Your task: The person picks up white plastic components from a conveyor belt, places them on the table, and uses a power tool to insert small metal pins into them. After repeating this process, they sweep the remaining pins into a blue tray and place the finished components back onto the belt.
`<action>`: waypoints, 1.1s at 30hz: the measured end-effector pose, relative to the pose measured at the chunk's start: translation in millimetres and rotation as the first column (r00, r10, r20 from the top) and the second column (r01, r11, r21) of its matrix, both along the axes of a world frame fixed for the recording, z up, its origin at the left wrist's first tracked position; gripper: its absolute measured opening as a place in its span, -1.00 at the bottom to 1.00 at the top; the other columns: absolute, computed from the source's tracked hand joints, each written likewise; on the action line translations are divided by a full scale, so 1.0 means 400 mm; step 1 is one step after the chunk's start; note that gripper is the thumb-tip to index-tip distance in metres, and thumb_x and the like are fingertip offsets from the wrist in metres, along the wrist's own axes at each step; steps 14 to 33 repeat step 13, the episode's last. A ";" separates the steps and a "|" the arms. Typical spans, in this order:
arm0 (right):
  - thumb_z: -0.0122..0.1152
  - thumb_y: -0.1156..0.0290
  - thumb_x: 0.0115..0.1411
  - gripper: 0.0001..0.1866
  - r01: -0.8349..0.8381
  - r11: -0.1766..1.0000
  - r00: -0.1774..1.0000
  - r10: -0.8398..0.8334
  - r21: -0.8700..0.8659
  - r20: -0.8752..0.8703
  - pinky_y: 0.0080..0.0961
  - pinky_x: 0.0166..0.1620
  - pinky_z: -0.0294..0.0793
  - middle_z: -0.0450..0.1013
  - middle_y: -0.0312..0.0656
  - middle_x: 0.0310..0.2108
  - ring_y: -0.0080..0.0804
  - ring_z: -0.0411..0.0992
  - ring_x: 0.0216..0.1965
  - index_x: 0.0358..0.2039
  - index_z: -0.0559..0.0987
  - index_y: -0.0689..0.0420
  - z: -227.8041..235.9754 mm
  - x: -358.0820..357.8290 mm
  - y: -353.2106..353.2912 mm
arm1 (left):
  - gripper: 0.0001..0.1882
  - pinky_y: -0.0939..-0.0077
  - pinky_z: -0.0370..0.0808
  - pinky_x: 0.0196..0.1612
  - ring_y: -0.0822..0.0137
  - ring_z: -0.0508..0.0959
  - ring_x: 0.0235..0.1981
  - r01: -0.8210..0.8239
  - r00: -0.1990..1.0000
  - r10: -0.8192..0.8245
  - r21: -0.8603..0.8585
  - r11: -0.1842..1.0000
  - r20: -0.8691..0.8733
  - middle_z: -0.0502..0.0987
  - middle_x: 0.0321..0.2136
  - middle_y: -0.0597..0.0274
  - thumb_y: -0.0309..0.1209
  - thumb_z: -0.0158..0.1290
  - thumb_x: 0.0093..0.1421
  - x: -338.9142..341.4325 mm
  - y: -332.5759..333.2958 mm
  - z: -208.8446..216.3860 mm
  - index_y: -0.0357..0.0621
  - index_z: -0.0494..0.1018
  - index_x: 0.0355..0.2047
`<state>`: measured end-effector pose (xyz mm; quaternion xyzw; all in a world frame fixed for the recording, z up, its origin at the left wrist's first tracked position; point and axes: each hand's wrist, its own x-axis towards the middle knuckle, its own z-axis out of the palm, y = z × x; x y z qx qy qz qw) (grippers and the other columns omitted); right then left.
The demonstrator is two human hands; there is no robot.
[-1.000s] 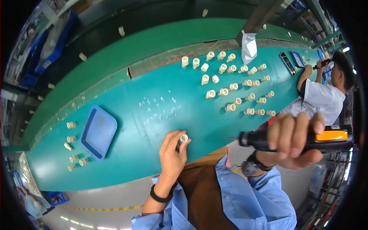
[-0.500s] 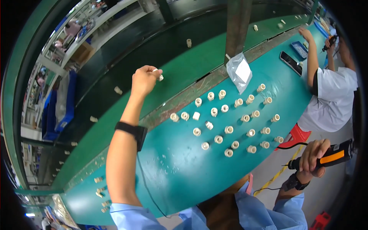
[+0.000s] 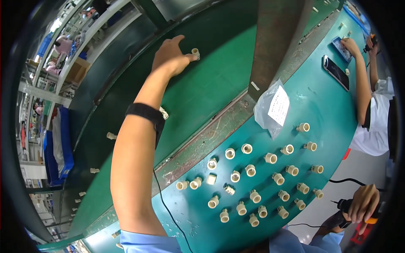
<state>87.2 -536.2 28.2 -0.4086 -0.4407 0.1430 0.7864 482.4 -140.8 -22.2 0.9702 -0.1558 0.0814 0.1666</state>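
Observation:
My left hand reaches over the dark green conveyor belt with its fingers spread. The thumb tip is right at a small cream cylindrical fitting, and no grip shows. Another whitish fitting lies on the belt beside my left forearm. At the lower right, my right hand is wrapped round a black and orange electric screwdriver, its bit pointing left. Several cream fittings stand in loose rows on the green table; one piece lies on its side among them.
A metal post rises beside the belt's edge rail, with a clear plastic bag at its foot. A phone and a blue tray lie near a co-worker's arm. A thin cord runs across the table.
My left hand has let go of the fitting it held and moved farther over the belt, fingers spreading. The view has shifted, and the right hand still grips the screwdriver. The co-worker's hand is now at the tray.

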 end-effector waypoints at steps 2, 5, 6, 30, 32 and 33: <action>0.15 0.68 0.05 -0.77 -0.059 0.998 0.998 0.059 0.006 -0.004 -0.08 -0.41 0.57 0.44 0.25 -0.46 0.05 0.49 -0.48 -0.25 0.42 0.47 0.006 0.016 0.005 | -0.45 0.34 0.34 0.04 0.08 0.41 -0.02 0.105 0.994 -0.105 0.022 0.994 0.010 0.42 -0.07 0.02 -0.23 0.18 -0.04 0.035 -0.036 -0.031 -0.05 0.36 0.00; 0.16 0.67 0.05 -0.78 0.032 0.999 0.999 -0.032 -0.012 -0.005 -0.05 -0.38 0.56 0.43 0.25 -0.45 0.06 0.49 -0.46 -0.26 0.43 0.47 0.016 0.023 0.025 | -0.54 0.33 0.40 -0.08 0.07 0.49 -0.15 0.105 0.966 -0.113 -0.048 0.993 -0.230 0.51 -0.22 0.01 -0.26 0.16 -0.07 0.084 -0.041 -0.061 -0.09 0.44 -0.12; 0.16 0.67 0.05 -0.78 0.079 0.997 0.997 -0.079 -0.006 0.003 -0.04 -0.37 0.56 0.43 0.26 -0.44 0.07 0.49 -0.44 -0.27 0.44 0.47 0.016 0.013 0.020 | -0.58 0.33 0.42 -0.14 0.07 0.53 -0.22 0.103 0.933 -0.119 -0.067 0.992 -0.340 0.55 -0.30 0.01 -0.28 0.15 -0.09 0.085 -0.052 -0.057 -0.12 0.48 -0.17; 0.41 0.59 -0.15 -0.64 0.088 0.996 0.994 -0.087 0.022 -0.067 -0.35 -0.42 0.59 0.48 0.03 -0.50 -0.14 0.50 -0.56 -0.29 0.51 0.31 -0.010 0.001 0.024 | -0.69 0.38 0.44 -0.08 0.02 0.49 -0.14 0.100 0.981 -0.052 0.256 0.962 -0.186 0.52 -0.23 -0.02 -0.24 0.12 -0.04 0.019 -0.037 0.000 -0.01 0.54 -0.25; 0.41 0.59 -0.15 -0.64 0.088 0.996 0.994 -0.087 0.022 -0.067 -0.35 -0.42 0.59 0.48 0.03 -0.50 -0.14 0.50 -0.56 -0.29 0.51 0.31 -0.010 0.001 0.024 | -0.69 0.38 0.44 -0.08 0.02 0.49 -0.14 0.100 0.981 -0.052 0.256 0.962 -0.186 0.52 -0.23 -0.02 -0.24 0.12 -0.04 0.019 -0.037 0.000 -0.01 0.54 -0.25; 0.41 0.59 -0.15 -0.64 0.088 0.996 0.994 -0.087 0.022 -0.067 -0.35 -0.42 0.59 0.48 0.03 -0.50 -0.14 0.50 -0.56 -0.29 0.51 0.31 -0.010 0.001 0.024 | -0.69 0.38 0.44 -0.08 0.02 0.49 -0.14 0.100 0.981 -0.052 0.256 0.962 -0.186 0.52 -0.23 -0.02 -0.24 0.12 -0.04 0.019 -0.037 0.000 -0.01 0.54 -0.25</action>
